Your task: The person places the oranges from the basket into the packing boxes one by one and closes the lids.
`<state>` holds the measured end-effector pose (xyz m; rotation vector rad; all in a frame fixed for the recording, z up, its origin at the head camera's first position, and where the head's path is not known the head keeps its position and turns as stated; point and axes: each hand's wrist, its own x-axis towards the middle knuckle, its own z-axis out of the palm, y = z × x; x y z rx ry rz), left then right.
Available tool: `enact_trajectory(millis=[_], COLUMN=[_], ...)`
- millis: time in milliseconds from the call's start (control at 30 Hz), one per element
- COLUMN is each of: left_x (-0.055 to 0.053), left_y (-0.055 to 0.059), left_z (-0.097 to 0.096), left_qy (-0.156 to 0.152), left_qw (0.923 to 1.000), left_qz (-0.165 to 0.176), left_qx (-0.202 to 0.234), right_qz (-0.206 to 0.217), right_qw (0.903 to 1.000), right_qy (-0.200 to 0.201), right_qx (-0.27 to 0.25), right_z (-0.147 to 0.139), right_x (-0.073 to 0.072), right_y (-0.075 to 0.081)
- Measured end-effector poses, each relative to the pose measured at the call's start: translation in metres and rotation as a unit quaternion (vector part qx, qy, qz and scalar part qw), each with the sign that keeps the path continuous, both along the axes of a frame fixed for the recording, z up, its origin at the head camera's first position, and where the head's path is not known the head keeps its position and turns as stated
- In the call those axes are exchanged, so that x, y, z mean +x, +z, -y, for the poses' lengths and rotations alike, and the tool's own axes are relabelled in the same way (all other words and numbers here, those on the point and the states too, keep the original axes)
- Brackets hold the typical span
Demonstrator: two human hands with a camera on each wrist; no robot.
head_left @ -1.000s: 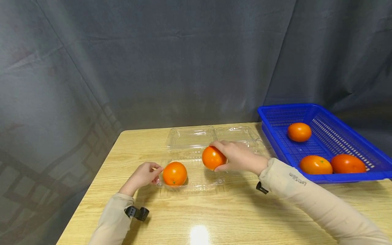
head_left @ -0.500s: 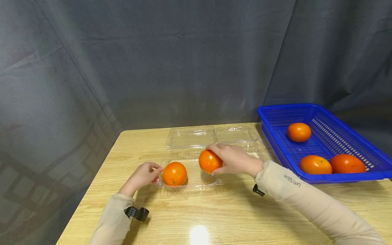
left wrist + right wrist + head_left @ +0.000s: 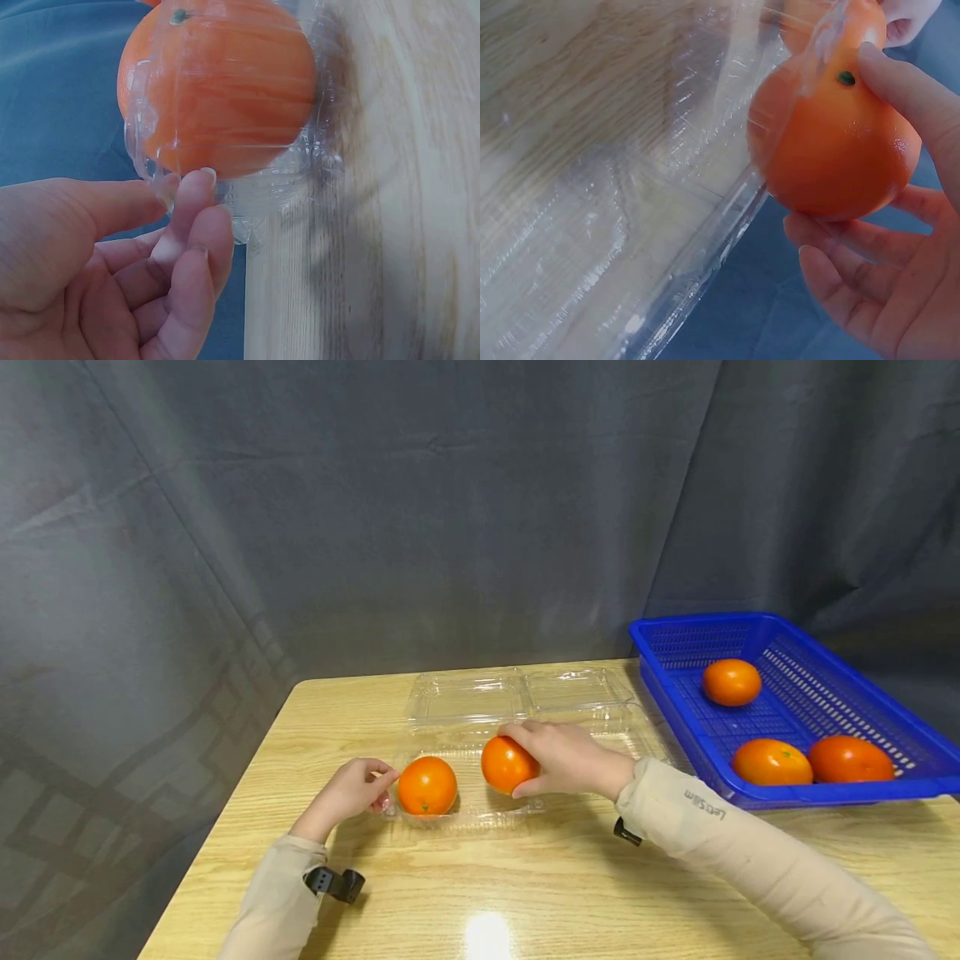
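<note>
While your right hand (image 3: 566, 758) curls round one orange (image 3: 506, 766), the other orange (image 3: 427, 786) sits just left, beside your left hand (image 3: 354, 789) pinching the tray (image 3: 469, 781)

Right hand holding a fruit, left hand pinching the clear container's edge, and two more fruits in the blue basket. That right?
Not two: the head view shows three in the blue basket, a far fruit, near left fruit and near right fruit. Right hand, held fruit, left hand and clear container check out.
</note>
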<state>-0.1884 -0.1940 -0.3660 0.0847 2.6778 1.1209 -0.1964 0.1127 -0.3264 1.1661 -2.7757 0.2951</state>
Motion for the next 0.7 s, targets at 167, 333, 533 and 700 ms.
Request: enact_trajectory(millis=[167,333,533,700], left_x=[0.000,0.000,0.000,0.000], left_y=[0.000,-0.001,0.000,0.000], left_z=[0.000,0.000,0.001,0.000], left_qy=[0.001,-0.002,-0.004,-0.003], left_qw=[1.0000,1.0000,1.0000,1.0000], left_qz=[-0.001,-0.003,-0.003,-0.003], left_qx=[0.000,0.000,0.000,0.000], right_qz=[0.001,0.009,0.013,0.017], right_qw=[1.0000,0.9998,0.9999,0.9998], right_qy=[-0.004,-0.011,-0.005,-0.005], right_qx=[0.006,0.011,0.007,0.013], right_z=[0.002,0.004,0.006,0.006], right_x=[0.000,0.001,0.001,0.000], right_y=[-0.003,-0.006,-0.009,-0.011])
